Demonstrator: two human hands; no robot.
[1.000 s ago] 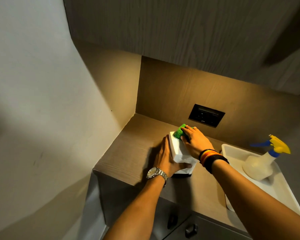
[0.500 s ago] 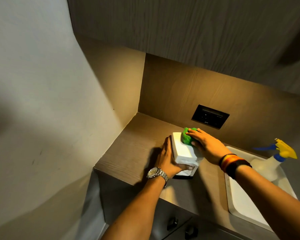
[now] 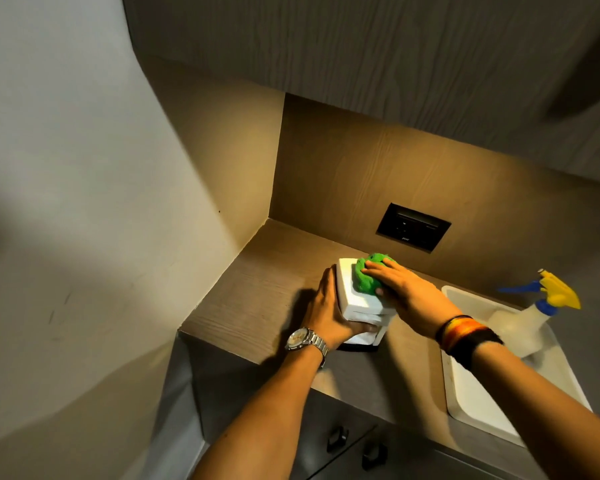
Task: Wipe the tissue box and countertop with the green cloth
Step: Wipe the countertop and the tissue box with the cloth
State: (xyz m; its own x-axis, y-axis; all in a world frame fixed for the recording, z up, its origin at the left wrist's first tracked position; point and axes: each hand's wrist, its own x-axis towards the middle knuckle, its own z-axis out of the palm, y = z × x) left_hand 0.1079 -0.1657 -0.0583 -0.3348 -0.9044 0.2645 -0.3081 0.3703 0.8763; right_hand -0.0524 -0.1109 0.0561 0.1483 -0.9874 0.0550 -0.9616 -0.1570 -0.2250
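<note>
A white tissue box [image 3: 355, 301] stands on the wooden countertop [image 3: 267, 278], near its front edge. My left hand [image 3: 329, 310] grips the box's left side, thumb across its front where white tissue shows. My right hand [image 3: 404, 289] presses a bunched green cloth [image 3: 368, 277] flat onto the box's top, towards the back right corner. Fingers cover part of the cloth.
A white tray [image 3: 478, 403] lies on the counter to the right, holding a spray bottle [image 3: 527, 320] with a yellow and blue nozzle. A black wall socket [image 3: 413, 226] sits in the back panel. An upper cabinet hangs overhead; a wall closes the left side.
The right hand has slid the green cloth across the box's top, from its far edge toward the right and nearer. The left hand has kept its hold on the box.
</note>
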